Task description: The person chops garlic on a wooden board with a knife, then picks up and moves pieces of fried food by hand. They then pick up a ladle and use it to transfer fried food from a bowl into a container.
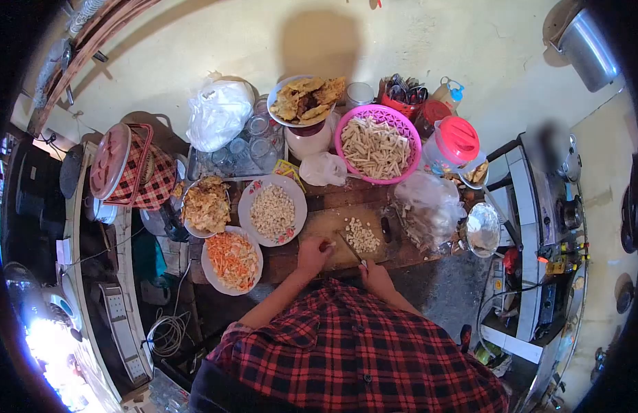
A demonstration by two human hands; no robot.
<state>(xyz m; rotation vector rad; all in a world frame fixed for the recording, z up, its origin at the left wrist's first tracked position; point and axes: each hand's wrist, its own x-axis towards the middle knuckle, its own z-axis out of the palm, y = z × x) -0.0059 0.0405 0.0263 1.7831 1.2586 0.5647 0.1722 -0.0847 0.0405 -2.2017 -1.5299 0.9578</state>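
My right hand (pixel 375 275) is closed round the handle of a knife (pixel 352 249), whose blade points up and left over the wooden cutting board (pixel 324 227). At the board's left edge my left hand (pixel 315 255) has its fingers drawn together near something small and pale that I cannot make out. Diced white pieces (pixel 362 236) lie on the board just right of the blade. Left of the board are a plate of white cubes (pixel 273 212) and, nearer me, a plate of orange and pale shreds (pixel 232 261).
A pink basket of pale sticks (pixel 376 146) stands behind the board. Plastic bags (pixel 429 206), a foil-lined bowl (pixel 483 230) and a red-lidded container (pixel 458 141) are to the right. Fried food (pixel 207 205) and glasses (pixel 258 125) are at the left, a stove (pixel 563 186) far right.
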